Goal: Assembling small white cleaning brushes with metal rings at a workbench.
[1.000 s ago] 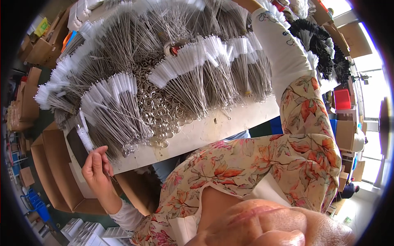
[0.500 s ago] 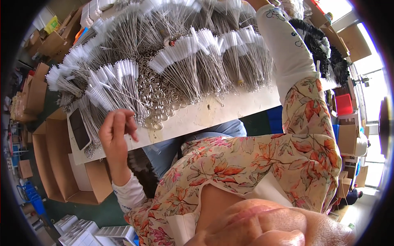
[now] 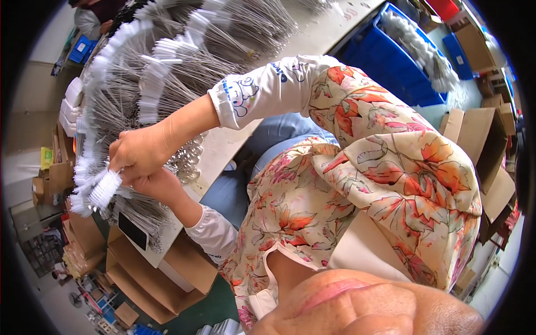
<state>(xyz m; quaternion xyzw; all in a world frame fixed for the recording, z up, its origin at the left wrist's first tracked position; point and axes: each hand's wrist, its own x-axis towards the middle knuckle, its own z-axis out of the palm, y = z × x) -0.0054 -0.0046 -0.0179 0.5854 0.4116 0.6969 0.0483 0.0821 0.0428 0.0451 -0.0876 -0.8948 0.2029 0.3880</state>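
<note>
My right hand (image 3: pixel 139 149) and my left hand (image 3: pixel 159 185) meet at the left end of the table (image 3: pixel 223 146). Both close on one bundle of thin wire brushes with white bristle tips (image 3: pixel 103 188). The right hand grips from above and the left from underneath, just behind it. The bundle's white tips stick out to the lower left of my fingers. Several more bundles of the same brushes (image 3: pixel 167 72) fan out over the table above my hands. A pile of metal rings (image 3: pixel 190 157) lies right beside my hands.
A black phone (image 3: pixel 133 230) lies at the table's near edge. Open cardboard boxes (image 3: pixel 162 273) stand below it. A blue bin (image 3: pixel 385 61) holding white brushes is at the upper right, with more cardboard boxes (image 3: pixel 480 139) to the right.
My right arm has drawn back from the far side of the table to join the left hand. The left hand has risen from the table edge onto a brush bundle. The view has swung.
</note>
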